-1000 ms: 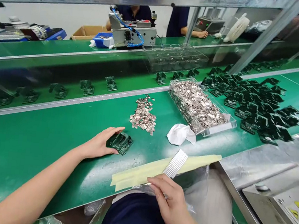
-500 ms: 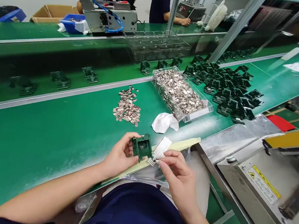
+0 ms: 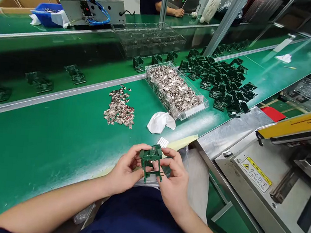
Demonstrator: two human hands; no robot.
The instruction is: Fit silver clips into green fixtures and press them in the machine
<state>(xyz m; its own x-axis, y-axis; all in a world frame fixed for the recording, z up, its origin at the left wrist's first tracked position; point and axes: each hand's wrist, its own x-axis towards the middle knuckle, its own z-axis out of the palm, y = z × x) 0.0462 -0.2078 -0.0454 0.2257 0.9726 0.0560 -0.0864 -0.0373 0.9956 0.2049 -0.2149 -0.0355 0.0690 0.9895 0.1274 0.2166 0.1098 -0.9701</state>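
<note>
A dark green plastic housing (image 3: pixel 151 154) with an open square frame is held up near my body, tilted with its legs pointing down. My left hand (image 3: pixel 124 170) grips its left side between thumb and fingers. On the other side my right hand (image 3: pixel 176 178) has its fingers and thumb closed against the same housing. Whether a small piece is pinched under the right fingertips is hidden. Just behind the housing lies a white striped sheet (image 3: pixel 163 142), partly covered by it. Farther back is a loose heap of small metal plates (image 3: pixel 119 108).
Beyond my hands stand a clear plastic box (image 3: pixel 193 111) full of metal plates and a crumpled white tissue (image 3: pixel 158 122). Many green housings (image 3: pixel 220 80) are piled to the right. A conveyor carrying housings runs behind. A metal machine (image 3: pixel 252 171) with a warning label stands right; co-workers are opposite.
The housing has been turned so its frame legs point down. My right hand has left the striped sheet and moved onto the housing. The camera view has swung to the right.
</note>
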